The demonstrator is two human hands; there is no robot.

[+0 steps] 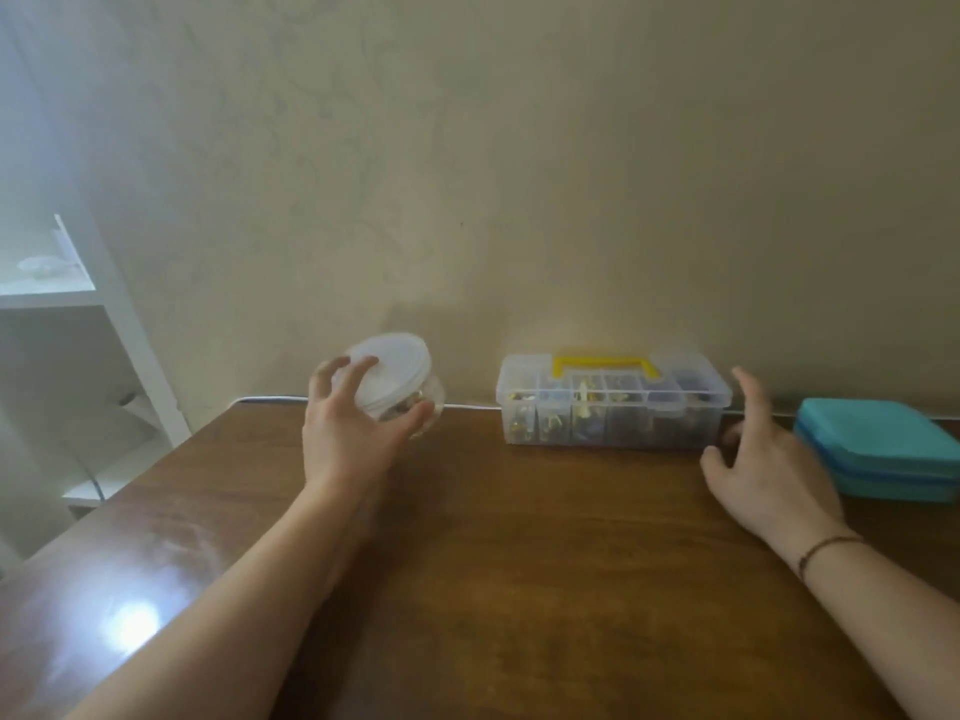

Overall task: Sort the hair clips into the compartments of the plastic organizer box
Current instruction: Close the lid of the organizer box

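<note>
Both forearms cross the wooden table (519, 589). Farther on, the left hand (353, 433) curls around a tilted, lidded clear jar (397, 381), seemingly holding hair clips; a slack grip could tip it. At the wall, the right hand (763, 459), fingers spread and empty, nears the closed organizer box (613, 407), which could get shoved toward the teal case (883, 449).

Left hand (345, 433) grips lidded jar (397, 379); right hand (763, 459) beside organizer box (613, 402).

closed clear organizer box (613, 407), yellow handle, clips inside, against wall
</note>
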